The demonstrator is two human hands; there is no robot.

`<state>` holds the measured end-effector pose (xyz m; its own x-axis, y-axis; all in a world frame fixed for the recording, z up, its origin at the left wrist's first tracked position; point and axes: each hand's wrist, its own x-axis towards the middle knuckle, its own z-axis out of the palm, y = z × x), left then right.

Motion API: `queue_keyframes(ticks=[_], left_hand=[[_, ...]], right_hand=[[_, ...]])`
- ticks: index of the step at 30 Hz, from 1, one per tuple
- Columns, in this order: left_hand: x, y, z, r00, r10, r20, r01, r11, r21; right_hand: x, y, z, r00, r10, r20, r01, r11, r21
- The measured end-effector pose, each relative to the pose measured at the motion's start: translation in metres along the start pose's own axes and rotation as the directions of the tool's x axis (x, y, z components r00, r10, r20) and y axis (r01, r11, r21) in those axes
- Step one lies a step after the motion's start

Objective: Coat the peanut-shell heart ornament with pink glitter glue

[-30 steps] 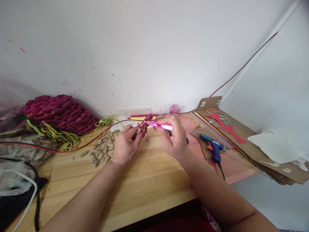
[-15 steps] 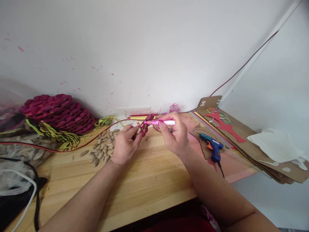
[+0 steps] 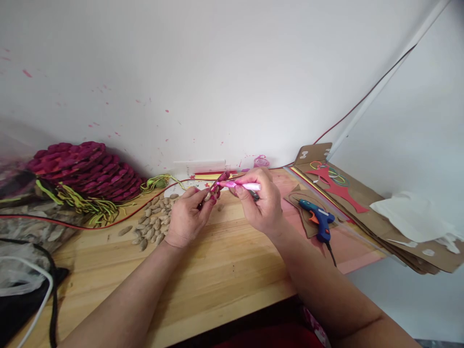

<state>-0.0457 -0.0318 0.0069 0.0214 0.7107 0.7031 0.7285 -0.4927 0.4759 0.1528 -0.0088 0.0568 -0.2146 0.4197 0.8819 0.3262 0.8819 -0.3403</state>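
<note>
My left hand pinches a small piece covered with peanuts, partly painted magenta. The piece is tilted up, and the fingers hide its lower part. My right hand grips a white marker-like pen whose front end is stained pink. The pen's tip points left and reaches the painted piece. Loose unpainted peanuts lie on the wooden table to the left of my left hand.
A stack of magenta peanut-covered pieces with yellow-green strings stands at the left. A red-black cable crosses the table. On the right are a blue glue gun, cardboard sheets, a red cutout and white tissue.
The pen has shifted very slightly left and down with my right hand, its tip staying at the piece. The view has moved a little; both grips look the same.
</note>
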Motion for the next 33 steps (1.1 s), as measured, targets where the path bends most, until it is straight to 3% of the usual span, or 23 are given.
queue_keyframes(ticks=[10,25,33], left_hand=[[-0.0006,0.0009,0.0006,0.998,0.052,-0.020,-0.052,0.999,0.015],[0.0000,0.0008,-0.0008,1.000,0.003,0.016,-0.003,1.000,0.009],[0.0013,0.0016,-0.0005,1.000,0.008,0.002,-0.008,1.000,-0.026]], right_hand=[[0.0000,0.0010,-0.0010,1.000,0.003,0.004,-0.002,0.999,-0.041],[0.0002,-0.0002,-0.0013,1.000,0.015,-0.003,-0.015,0.997,-0.080],[-0.0008,0.0043,0.0008,0.991,0.122,-0.048,-0.121,0.992,0.017]])
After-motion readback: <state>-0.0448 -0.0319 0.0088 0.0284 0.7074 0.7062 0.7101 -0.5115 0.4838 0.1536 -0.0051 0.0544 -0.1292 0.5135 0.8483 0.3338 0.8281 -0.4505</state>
